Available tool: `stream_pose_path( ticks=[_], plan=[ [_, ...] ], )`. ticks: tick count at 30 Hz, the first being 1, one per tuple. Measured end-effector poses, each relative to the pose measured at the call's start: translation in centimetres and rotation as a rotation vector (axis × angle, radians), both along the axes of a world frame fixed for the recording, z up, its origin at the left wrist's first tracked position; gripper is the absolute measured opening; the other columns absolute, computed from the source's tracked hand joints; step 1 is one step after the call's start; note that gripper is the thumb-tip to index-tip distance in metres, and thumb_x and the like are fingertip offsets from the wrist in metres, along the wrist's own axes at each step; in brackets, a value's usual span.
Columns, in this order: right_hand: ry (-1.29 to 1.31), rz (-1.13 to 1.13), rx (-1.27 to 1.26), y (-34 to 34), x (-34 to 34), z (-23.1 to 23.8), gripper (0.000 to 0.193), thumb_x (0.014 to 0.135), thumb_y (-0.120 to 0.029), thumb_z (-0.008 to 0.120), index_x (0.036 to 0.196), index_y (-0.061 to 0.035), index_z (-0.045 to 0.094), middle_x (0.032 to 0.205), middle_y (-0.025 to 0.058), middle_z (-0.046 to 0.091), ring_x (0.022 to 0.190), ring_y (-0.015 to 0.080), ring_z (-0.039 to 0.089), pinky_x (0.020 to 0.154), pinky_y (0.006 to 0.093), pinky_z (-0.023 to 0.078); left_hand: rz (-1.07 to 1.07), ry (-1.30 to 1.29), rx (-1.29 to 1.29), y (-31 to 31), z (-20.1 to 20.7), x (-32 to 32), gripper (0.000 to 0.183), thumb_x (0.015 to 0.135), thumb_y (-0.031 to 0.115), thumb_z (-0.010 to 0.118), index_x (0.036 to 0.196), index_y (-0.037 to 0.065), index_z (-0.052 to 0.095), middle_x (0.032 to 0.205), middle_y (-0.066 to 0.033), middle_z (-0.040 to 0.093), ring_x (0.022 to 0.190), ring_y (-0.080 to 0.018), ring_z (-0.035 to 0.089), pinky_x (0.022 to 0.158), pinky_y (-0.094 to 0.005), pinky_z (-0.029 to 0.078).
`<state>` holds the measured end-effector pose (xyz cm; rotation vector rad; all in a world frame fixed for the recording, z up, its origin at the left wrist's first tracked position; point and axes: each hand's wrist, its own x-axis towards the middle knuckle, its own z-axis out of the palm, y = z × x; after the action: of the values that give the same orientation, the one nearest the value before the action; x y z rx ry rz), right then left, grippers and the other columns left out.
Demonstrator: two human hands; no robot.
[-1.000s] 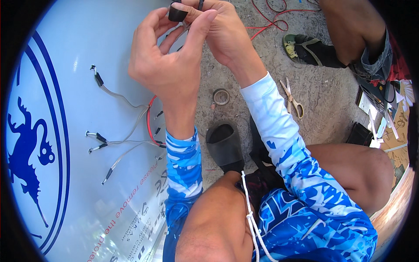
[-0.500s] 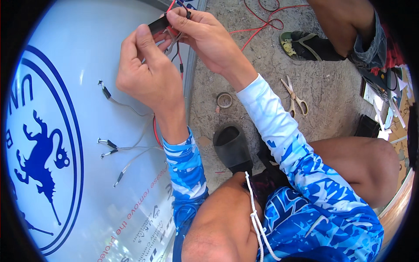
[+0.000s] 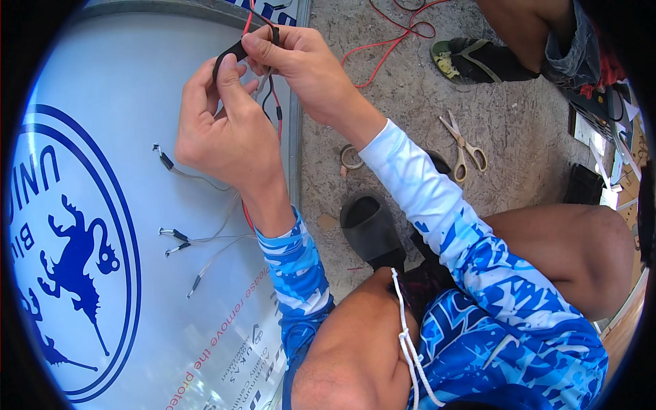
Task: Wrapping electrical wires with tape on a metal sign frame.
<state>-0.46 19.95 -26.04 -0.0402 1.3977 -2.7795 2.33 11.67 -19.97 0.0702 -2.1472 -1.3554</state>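
Note:
Over the edge of a white panel (image 3: 157, 89), my left hand (image 3: 229, 130) pinches the near end of a strip of black tape (image 3: 231, 56) between thumb and fingers. My right hand (image 3: 297, 68), just to the right, grips the strip's other end together with thin wires. A red wire (image 3: 247, 26) and a dark one rise above the fingers. Below them hangs a red-and-black wire (image 3: 279, 113) with a dark joint. Fingers hide the spot where tape and wires meet.
Several grey leads with dark sleeves (image 3: 166, 161) lie on the panel. On the concrete floor are scissors (image 3: 465, 147), a tape roll (image 3: 351, 158), a sandal (image 3: 369, 225) and red cable (image 3: 393, 44). Another person's sandalled foot (image 3: 482, 61) is at upper right.
The black strip, broad side showing before, now appears narrower and curved near my left thumb. Both hands have shifted slightly left in view, and the whole view has moved a little.

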Motion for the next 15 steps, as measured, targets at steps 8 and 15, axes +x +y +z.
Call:
stream_pose_path(
  ticks=[8,15],
  plan=[
    [-0.015,-0.027,-0.079,-0.2,0.6,0.7,0.023,0.098,-0.023,0.073,0.101,-0.0006,0.074,0.084,0.0001,0.069,0.077,0.0074,0.058,0.069,0.0248,0.046,0.006,-0.058,0.146,0.1,0.6,-0.1,0.009,0.094,-0.001,0.069,0.098,-0.009,0.068,0.089,-0.0145,0.073,0.077,-0.0193,0.075,0.058,-0.0281,0.064],
    [-0.058,-0.029,-0.075,0.6,0.9,1.2,0.022,0.099,-0.022,0.071,0.111,-0.0031,0.073,0.095,0.0006,0.072,0.087,0.0091,0.065,0.084,0.0285,0.051,-0.178,-0.154,0.333,-0.1,1.2,-0.4,0.015,0.093,0.001,0.072,0.098,-0.009,0.064,0.09,-0.0169,0.073,0.08,-0.019,0.074,0.068,-0.028,0.064]
  ],
)
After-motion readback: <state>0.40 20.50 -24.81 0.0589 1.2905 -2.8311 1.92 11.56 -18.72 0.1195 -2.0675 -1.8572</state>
